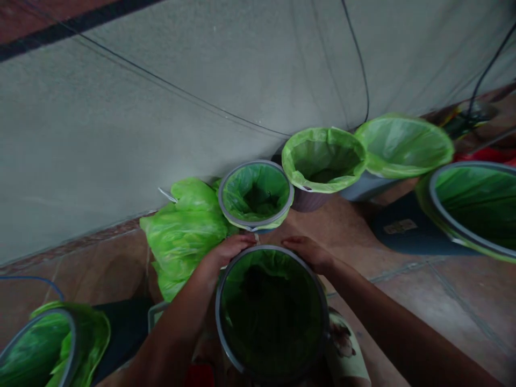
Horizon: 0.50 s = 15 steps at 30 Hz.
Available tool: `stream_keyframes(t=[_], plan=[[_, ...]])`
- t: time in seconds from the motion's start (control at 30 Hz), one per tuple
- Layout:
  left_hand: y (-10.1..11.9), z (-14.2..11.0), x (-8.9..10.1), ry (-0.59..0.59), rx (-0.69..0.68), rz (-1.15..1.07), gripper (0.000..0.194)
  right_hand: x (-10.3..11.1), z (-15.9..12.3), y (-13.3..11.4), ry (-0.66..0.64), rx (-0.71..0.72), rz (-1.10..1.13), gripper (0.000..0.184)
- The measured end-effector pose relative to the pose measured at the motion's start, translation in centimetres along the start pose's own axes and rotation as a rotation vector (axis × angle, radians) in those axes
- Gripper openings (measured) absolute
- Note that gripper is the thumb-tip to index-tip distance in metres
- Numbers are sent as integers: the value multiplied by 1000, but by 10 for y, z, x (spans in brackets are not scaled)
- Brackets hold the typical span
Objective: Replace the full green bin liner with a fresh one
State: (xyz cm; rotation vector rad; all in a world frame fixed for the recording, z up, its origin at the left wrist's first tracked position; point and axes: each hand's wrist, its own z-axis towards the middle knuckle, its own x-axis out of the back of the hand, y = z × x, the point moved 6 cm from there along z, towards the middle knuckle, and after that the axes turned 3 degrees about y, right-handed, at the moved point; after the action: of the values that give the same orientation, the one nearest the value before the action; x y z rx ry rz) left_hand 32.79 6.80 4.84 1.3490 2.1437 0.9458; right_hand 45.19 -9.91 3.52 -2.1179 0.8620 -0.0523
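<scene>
A round bin point(226, 333) lined with a dark green bag and topped by a grey ring sits right below me. My left hand point(226, 251) curls over the far left of its rim. My right hand point(310, 252) curls over the far right of the rim. Both hands press on the ring, their fingertips bent down behind it. Just beyond the hands stands a smaller grey-ringed bin point(255, 194) with a bright green liner.
A heap of crumpled green bags point(183, 231) lies left of the small bin, against the grey wall. More lined bins stand at the back right point(324, 158), point(405, 144), far right point(471, 207) and bottom left point(44, 344). Cables hang on the wall.
</scene>
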Motion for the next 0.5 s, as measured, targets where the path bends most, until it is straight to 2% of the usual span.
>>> stream_keyframes(t=[0.13,0.23,0.37,0.43,0.5], plan=[[-28,-42,32,198,58,-18,39,26,-44,14,69,109,-26,34],[-58,-88,38,281,54,-111,42,37,-79,45,55,31,174,35],[-112,-137,11,235,43,-414,44,39,-106,87,43,-70,458,26],[-138,-148,-2,297,83,-508,47,40,-105,94,81,-54,519,25],[-154,-151,-13,348,142,-516,49,43,-100,93,135,-27,535,27]])
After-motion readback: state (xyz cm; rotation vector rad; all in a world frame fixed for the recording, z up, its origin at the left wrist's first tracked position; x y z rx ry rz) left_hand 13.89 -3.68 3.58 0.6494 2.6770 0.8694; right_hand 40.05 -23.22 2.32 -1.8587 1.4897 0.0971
